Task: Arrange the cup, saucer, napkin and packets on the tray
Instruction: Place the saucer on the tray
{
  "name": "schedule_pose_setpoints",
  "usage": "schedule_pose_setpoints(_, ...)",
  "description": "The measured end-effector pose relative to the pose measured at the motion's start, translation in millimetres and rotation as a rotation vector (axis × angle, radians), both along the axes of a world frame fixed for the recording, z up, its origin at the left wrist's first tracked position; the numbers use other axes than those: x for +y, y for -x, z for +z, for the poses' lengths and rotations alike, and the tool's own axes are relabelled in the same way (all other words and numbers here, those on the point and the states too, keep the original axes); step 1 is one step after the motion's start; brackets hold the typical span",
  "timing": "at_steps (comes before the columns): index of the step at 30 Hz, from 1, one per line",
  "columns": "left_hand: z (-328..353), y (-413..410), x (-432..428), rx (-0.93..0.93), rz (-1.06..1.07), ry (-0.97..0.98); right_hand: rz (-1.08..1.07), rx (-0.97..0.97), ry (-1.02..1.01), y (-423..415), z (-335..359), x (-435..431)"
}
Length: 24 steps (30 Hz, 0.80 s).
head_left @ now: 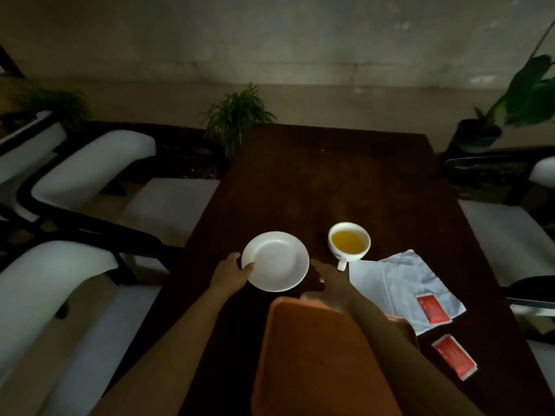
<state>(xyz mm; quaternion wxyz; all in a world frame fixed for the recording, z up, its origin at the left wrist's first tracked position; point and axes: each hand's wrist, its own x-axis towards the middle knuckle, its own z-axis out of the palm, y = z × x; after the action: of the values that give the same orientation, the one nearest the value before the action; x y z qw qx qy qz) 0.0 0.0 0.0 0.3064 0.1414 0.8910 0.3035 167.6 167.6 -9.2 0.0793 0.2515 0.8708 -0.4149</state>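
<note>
Dim room with a pale concrete wall (270, 40). A dark wooden table (330, 181) stands between white cushioned chairs (90, 163); potted plants (237, 115) sit beyond its far edge.

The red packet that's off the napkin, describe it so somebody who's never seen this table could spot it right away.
Start at the orange tray on the dark table. To its right lies a white napkin with one red packet on it. The packet you want lies on bare wood, nearer the person than the napkin.
</note>
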Motion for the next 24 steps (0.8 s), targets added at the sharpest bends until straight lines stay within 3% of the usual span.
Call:
schedule_pose_setpoints(6,-23.5,31.9,8.1,-0.126,0.020,-0.013,-0.150,-0.067,0.027,34.5,-28.2,-4.1)
schedule_pose_setpoints(11,-42.3,49.0,19.4,-0.101,-0.027,-0.050,-0.278,-0.044,-0.011,59.2,-45.8,-4.2)
schedule_pose_setpoints(16,-50.7,63.2,28.3,-0.002,-0.110,-0.035,-0.318,-0.058,-0.035,76.6,-51.8,-0.6)
schedule_pose_setpoints(24,-54.4,69.1,25.8,-0.097,-0.054,-0.113,-0.341,-0.049,0.026,81.6,-49.3,5.3)
